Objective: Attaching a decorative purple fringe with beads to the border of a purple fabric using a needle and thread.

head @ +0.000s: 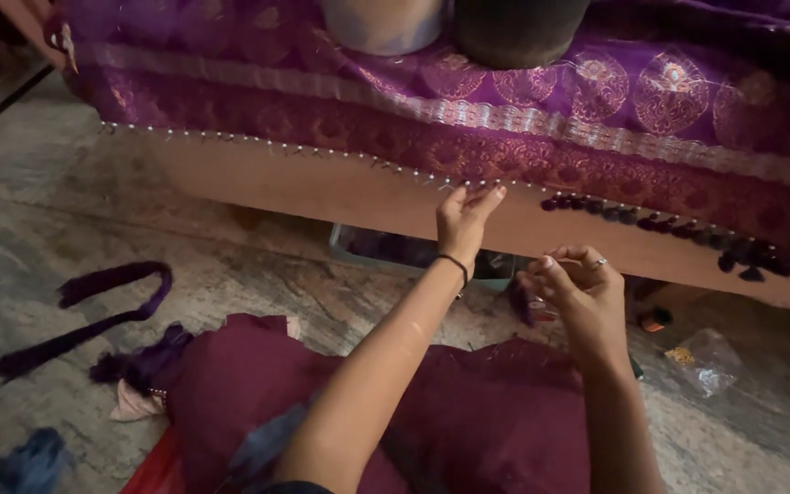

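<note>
- the purple cloth (523, 101) lies draped over a low wooden surface (322, 187), its patterned border hanging down the front edge with a row of pins (258, 143) along the hem.
- my left hand (464, 220) reaches up to that hem near the middle, fingertips (485, 194) pinching the edge; the grip is narrow, closed on the cloth.
- my right hand (578, 288) hangs lower and just right of it, fingers curled together as if on a needle or thread; i cannot tell what it holds, too small to see.
- dark tassels (669, 224) run along the hem to the right of my left hand; the stretch to the left shows only pins.
- i judge the cloth light, soft and slippery, apt to slide; best taken right at the stiffer woven border, close to the pins.
- two pots (450, 27) sit on top and weigh it down.
- purple scraps (93, 311) lie on the floor, maroon fabric (468, 421) over my lap.
</note>
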